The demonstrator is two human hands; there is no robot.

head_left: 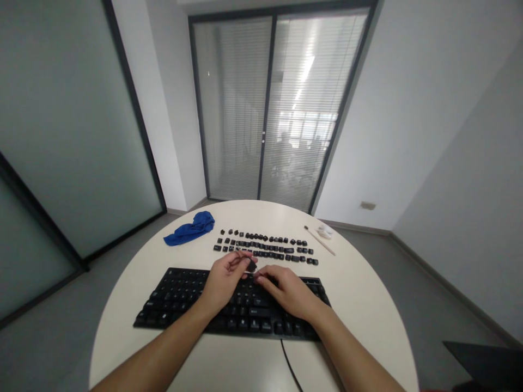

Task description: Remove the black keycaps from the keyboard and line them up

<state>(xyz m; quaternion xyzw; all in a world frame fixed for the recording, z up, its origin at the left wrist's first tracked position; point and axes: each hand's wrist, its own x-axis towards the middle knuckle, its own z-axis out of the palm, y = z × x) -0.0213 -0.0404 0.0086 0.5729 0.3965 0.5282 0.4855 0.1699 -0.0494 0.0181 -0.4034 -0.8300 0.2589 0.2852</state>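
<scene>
A black keyboard (180,299) lies on the round white table (368,305) in front of me. My left hand (224,280) is closed over its upper middle, pinching a small black keycap (252,266) together with a thin wire tool. My right hand (288,291) rests on the keyboard just right of it, fingers curled and fingertips close to that keycap; what they hold, if anything, is hidden. Beyond the keyboard, several loose black keycaps (265,247) lie in rows.
A crumpled blue cloth (190,228) lies at the table's far left. A thin white stick (320,240) and a small white object (326,232) sit at the far right. The keyboard's cable (291,367) runs toward me. Glass doors with blinds stand behind.
</scene>
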